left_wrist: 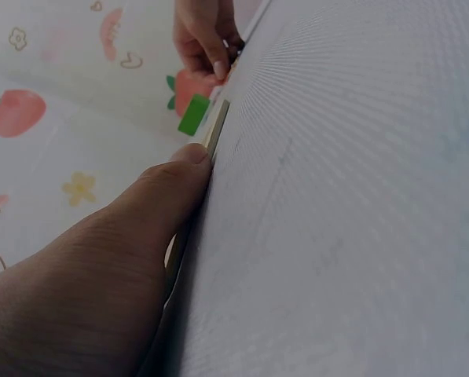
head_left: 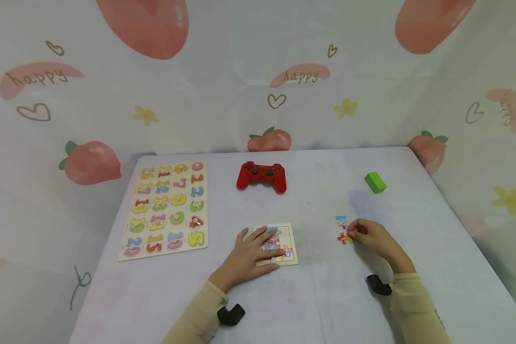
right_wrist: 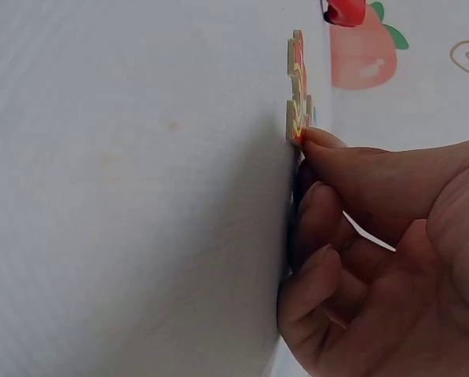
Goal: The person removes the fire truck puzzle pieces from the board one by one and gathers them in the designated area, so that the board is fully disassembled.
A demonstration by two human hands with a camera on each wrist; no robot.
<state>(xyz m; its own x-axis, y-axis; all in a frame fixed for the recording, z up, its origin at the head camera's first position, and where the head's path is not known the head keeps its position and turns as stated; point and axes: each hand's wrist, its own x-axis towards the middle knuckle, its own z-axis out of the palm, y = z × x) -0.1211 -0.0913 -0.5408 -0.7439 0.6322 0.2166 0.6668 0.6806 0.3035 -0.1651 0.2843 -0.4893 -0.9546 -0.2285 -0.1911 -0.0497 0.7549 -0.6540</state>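
Observation:
My left hand (head_left: 246,257) lies with spread, straight fingers on a small square jigsaw puzzle (head_left: 287,232), covering much of its picture. In the left wrist view the thumb rests along the edge of the puzzle board (left_wrist: 218,126). To the right of it, my right hand (head_left: 376,241) has its thumb and forefinger together at a loose red and yellow puzzle piece (right_wrist: 295,106), pinching its near end. Another loose piece, blue and white (head_left: 341,220), lies just beyond on the table. The fingertips partly hide the pieces between them.
A wooden number board (head_left: 127,239) lies at the left of the white table (head_left: 327,296). A red game controller (head_left: 261,177) sits at the back middle, a green block (head_left: 375,182) at the back right. A fruit-print cloth (head_left: 223,71) hangs behind.

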